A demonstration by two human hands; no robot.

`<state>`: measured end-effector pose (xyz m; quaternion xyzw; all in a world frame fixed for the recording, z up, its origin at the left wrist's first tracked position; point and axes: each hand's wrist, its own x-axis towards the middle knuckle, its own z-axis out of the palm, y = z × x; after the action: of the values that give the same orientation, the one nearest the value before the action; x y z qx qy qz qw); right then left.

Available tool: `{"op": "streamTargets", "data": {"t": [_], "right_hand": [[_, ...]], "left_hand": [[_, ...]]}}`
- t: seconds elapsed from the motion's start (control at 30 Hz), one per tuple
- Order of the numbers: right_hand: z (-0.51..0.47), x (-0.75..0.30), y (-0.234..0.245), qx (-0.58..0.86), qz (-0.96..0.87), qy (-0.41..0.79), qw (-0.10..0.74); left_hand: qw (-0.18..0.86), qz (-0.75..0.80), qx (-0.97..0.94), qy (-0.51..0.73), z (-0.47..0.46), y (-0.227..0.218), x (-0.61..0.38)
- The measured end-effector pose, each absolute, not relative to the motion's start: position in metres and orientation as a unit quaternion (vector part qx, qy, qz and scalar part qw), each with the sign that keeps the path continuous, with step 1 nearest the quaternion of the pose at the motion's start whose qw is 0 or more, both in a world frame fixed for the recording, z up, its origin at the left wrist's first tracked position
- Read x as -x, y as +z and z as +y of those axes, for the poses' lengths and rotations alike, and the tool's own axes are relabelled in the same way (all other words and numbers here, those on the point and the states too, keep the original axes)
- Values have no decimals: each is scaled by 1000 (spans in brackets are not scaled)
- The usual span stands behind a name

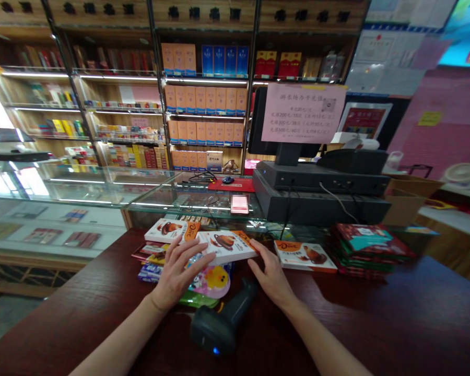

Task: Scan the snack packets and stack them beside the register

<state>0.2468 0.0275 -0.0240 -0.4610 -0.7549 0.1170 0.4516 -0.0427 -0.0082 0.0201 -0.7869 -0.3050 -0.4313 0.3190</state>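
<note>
A white Dove chocolate box [226, 246] lies on top of a loose pile of snack packets on the dark red wooden counter [102, 318]. My left hand [178, 274] grips its left end, fingers spread, and my right hand [269, 277] presses on its right end. A second Dove box [170, 231] lies just beyond my left hand, and a third [305, 256] lies to the right of my right hand. A yellow duck packet [215, 279] sits under the held box. Between my wrists, a black handheld barcode scanner [219, 324] lies on the counter.
A stack of red and green packets [366, 248] stands to the right. Behind the counter are a glass display case [149, 193], a black till with a monitor [321, 193], and shelves of boxed goods [203, 104]. A cardboard box [405, 206] stands at far right.
</note>
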Motion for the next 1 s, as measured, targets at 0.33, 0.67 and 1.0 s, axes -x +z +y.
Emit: {"op": "streamTargets", "data": {"t": [0.33, 0.67, 1.0], "right_hand": [[26, -241, -19, 499, -789, 110, 340], [10, -229, -4, 424, -822, 64, 375], [-4, -202, 11, 371, -831, -58, 410]], "left_hand": [[254, -319, 831, -379, -7, 20, 31], [277, -337, 826, -357, -8, 22, 23], [229, -368, 797, -422, -6, 22, 3]]}}
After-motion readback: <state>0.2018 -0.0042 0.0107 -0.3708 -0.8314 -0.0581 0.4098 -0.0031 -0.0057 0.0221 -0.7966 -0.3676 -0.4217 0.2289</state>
